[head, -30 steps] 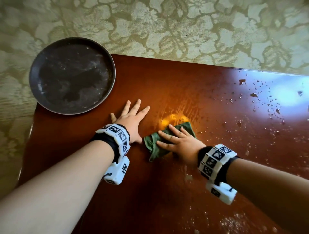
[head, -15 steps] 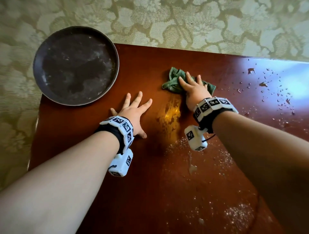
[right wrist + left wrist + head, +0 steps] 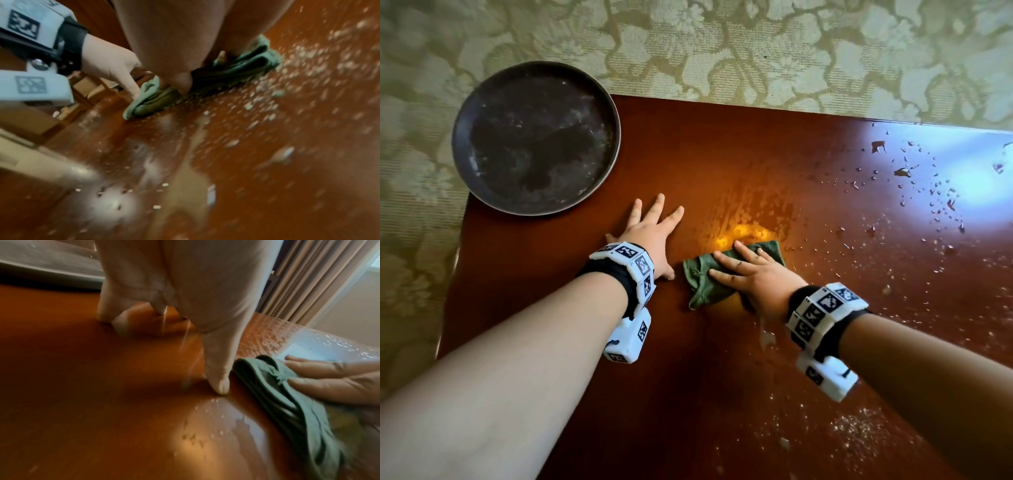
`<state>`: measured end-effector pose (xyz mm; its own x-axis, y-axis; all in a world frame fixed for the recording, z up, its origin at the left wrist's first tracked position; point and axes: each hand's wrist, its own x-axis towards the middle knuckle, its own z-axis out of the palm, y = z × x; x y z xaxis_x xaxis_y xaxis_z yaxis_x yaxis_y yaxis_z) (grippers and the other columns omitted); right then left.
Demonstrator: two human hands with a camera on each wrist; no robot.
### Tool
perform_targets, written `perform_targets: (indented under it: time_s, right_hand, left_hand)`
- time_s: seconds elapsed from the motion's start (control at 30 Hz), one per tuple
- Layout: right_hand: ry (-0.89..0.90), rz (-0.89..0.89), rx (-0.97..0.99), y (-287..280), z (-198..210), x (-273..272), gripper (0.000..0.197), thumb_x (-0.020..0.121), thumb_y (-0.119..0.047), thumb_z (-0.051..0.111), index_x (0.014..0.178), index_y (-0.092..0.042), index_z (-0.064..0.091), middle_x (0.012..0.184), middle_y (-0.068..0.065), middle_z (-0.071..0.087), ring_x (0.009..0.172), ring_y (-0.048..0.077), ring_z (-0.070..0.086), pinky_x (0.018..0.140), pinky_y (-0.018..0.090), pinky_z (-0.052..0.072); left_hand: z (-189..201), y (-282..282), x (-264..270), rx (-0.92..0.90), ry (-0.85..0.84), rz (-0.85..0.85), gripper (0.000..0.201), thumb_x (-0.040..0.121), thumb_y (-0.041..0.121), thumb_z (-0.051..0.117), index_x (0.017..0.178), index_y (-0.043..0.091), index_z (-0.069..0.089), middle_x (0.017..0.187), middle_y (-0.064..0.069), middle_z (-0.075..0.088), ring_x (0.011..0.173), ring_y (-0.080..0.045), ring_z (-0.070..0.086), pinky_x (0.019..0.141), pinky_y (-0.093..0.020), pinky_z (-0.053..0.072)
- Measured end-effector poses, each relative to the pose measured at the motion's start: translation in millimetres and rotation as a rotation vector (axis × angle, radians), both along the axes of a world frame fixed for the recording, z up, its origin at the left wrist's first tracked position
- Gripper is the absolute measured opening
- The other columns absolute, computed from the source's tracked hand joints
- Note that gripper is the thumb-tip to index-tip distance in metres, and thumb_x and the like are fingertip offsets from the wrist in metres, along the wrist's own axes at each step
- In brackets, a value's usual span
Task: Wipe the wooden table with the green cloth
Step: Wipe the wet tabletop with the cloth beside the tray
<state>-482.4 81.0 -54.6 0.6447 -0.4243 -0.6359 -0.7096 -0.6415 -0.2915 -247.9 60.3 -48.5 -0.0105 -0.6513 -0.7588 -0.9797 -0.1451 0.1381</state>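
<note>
The green cloth (image 3: 703,277) lies bunched on the reddish wooden table (image 3: 722,154), near its middle. My right hand (image 3: 748,274) presses flat on the cloth with straight, spread fingers. My left hand (image 3: 650,233) rests flat on the bare wood just left of the cloth, fingers spread, its thumb close to the cloth's edge. In the left wrist view the cloth (image 3: 287,395) is folded in ridges under the right hand's fingers (image 3: 320,382). The right wrist view shows the cloth (image 3: 156,99) blurred under my palm.
A dark round metal tray (image 3: 536,137) sits on the table's far left corner, overhanging the edge. Water droplets and crumbs (image 3: 914,192) are scattered over the right side and near front of the table. A wet streak (image 3: 750,219) shines beyond the cloth. Patterned carpet (image 3: 722,51) surrounds the table.
My right hand has pulled the cloth back from the far part of the table to near the left hand's thumb. The left hand has stayed planted.
</note>
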Motion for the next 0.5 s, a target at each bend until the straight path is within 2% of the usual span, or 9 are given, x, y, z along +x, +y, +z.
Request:
perform_targets:
  time_s: [0.07, 0.13, 0.23, 0.3, 0.37, 0.5]
  right_hand:
    - [0.039, 0.021, 0.002, -14.7, 2.6, 0.8, 0.082, 0.087, -0.008, 0.046, 0.145, -0.041, -0.002, 0.154, -0.012, -0.016, 0.141, 0.024, -0.017, 0.116, 0.046, 0.001]
    - [0.056, -0.053, -0.035, -33.1, 0.5, 5.2, 0.09, 0.082, 0.001, 0.047, 0.145, -0.041, -0.003, 0.154, -0.012, -0.015, 0.142, 0.026, -0.015, 0.115, 0.048, 0.005]
    - [0.022, -0.356, -0.102, -64.2, -8.2, 13.7, 0.089, 0.079, 0.005, 0.044, 0.146, -0.039, 0.003, 0.156, -0.009, -0.009, 0.142, 0.03, -0.008, 0.115, 0.054, 0.01]
    - [-0.011, -0.55, -0.104, -79.5, -11.4, 24.5, 0.086, 0.079, 0.004, 0.042, 0.146, -0.038, 0.009, 0.157, -0.009, -0.005, 0.143, 0.031, -0.007, 0.114, 0.053, 0.008]
    - [-0.009, -0.665, -0.063, -86.8, -11.3, 37.6, 0.089, 0.076, 0.007, 0.042, 0.146, -0.038, 0.011, 0.156, -0.01, -0.006, 0.143, 0.03, -0.01, 0.114, 0.052, 0.003]
    - [-0.002, -0.68, -0.063, -78.2, -8.7, 50.3, 0.092, 0.073, 0.008, 0.042, 0.146, -0.037, 0.008, 0.156, -0.009, -0.009, 0.142, 0.03, -0.013, 0.114, 0.052, 0.001]
  left_hand:
    - [-0.9, 8.3, 4.1, -0.011, 0.003, 0.032, 0.115, 0.074, 0.038, 0.084, 0.151, 0.053, 0.0, 0.159, 0.018, -0.027, 0.148, -0.024, -0.022, 0.105, -0.077, 0.019]
    - [-1.9, 16.6, 8.2, -0.013, 0.006, 0.065, 0.115, 0.073, 0.042, 0.085, 0.15, 0.055, 0.001, 0.159, 0.019, -0.026, 0.148, -0.023, -0.022, 0.104, -0.079, 0.018]
    - [-1.9, 21.2, 9.5, -0.017, 0.026, 0.102, 0.116, 0.071, 0.042, 0.086, 0.15, 0.055, 0.002, 0.159, 0.019, -0.026, 0.148, -0.022, -0.024, 0.103, -0.08, 0.017]
    - [-1.7, 19.6, 9.9, -0.006, 0.035, 0.1, 0.116, 0.071, 0.041, 0.086, 0.15, 0.054, 0.002, 0.159, 0.018, -0.026, 0.147, -0.023, -0.025, 0.103, -0.08, 0.016]
    - [-0.5, 18.3, 10.4, 0.01, 0.039, 0.099, 0.117, 0.071, 0.039, 0.087, 0.151, 0.054, 0.001, 0.159, 0.017, -0.028, 0.147, -0.023, -0.026, 0.103, -0.08, 0.017]
    - [-1.3, 18.2, 10.7, 0.02, 0.05, 0.115, 0.119, 0.07, 0.038, 0.088, 0.15, 0.054, 0.002, 0.158, 0.019, -0.029, 0.147, -0.023, -0.027, 0.104, -0.08, 0.015]
